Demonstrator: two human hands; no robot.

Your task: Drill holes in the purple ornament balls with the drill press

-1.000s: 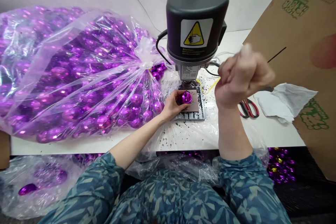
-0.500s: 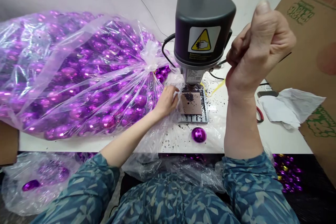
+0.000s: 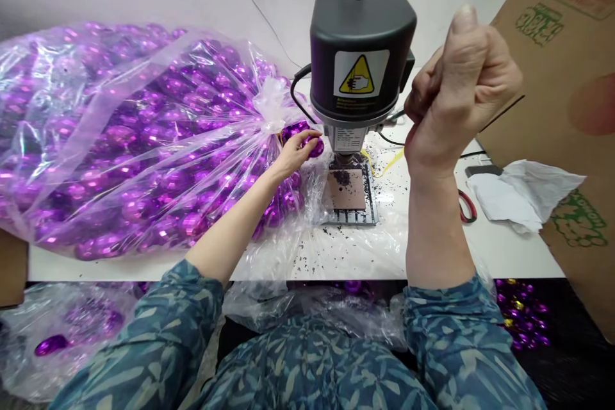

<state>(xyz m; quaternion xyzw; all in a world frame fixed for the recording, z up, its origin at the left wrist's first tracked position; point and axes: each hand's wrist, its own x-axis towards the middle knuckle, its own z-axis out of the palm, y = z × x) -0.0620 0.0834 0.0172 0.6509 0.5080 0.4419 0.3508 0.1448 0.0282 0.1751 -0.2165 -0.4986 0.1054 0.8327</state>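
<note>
My left hand [image 3: 296, 152] is at the tied neck of the clear plastic bag [image 3: 144, 134] full of shiny purple faceted balls. Its thumb and fingers close around a small purple mirrored ball [image 3: 316, 148]. My right hand [image 3: 461, 90] is raised in a fist beside the black bench drill press [image 3: 362, 51], closed on its feed lever [image 3: 502, 114], whose thin rod sticks out behind the wrist. Under the drill's head, a brown square board [image 3: 346, 189] lies on the slotted metal base [image 3: 355, 216], strewn with dark chips.
Cardboard boxes [image 3: 542, 115] stand at the right, near crumpled white paper [image 3: 514, 195] and red-handled scissors or pliers [image 3: 466, 206]. Yellow ribbon [image 3: 384, 166] lies behind the base. Below the table's front edge are loose plastic film [image 3: 327, 311] and more purple balls [image 3: 523, 317].
My left hand has moved up and away from the base to a purple ball by the bag's neck. The purple piece on the table front has dropped over the edge. My right fist stays raised.
</note>
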